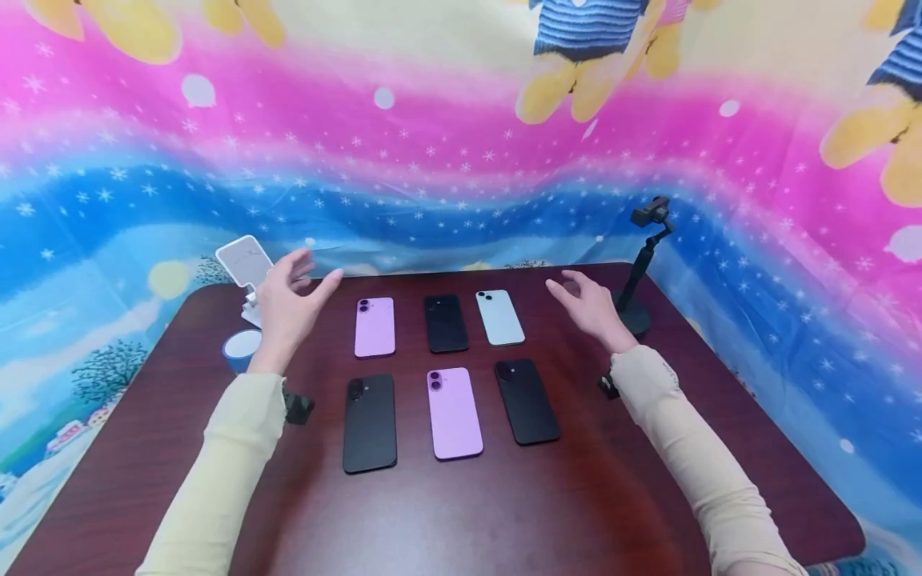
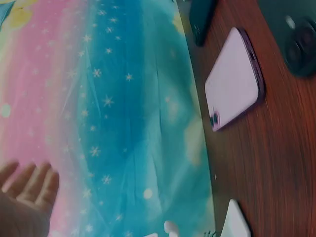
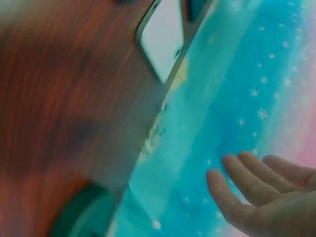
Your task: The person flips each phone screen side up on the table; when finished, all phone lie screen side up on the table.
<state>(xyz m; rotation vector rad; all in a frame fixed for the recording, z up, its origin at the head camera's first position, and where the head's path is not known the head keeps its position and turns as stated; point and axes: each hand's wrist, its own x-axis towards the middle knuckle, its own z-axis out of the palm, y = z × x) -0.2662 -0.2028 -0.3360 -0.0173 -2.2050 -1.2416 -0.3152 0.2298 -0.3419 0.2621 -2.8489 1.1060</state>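
Observation:
Several phones lie face down in two rows on the table. The back row has a lavender phone (image 1: 375, 328), a black phone (image 1: 445, 324) and a pale mint phone (image 1: 500, 318). In front are a dark grey phone (image 1: 370, 424), a second lavender phone (image 1: 455, 414) and another black phone (image 1: 527, 402). My left hand (image 1: 286, 304) hovers left of the back lavender phone, fingers relaxed, holding nothing. Right of the mint phone, my right hand (image 1: 591, 308) is raised with loose fingers and nothing in it. Both hands show against the backdrop in the wrist views.
A white stand (image 1: 246, 260) and a blue-rimmed cup (image 1: 241, 348) are at the table's left, partly behind my left hand. A black stand (image 1: 637, 280) rises at the right beside my right hand. Printed cloth (image 1: 432, 208) hangs behind the wooden table (image 1: 432, 520).

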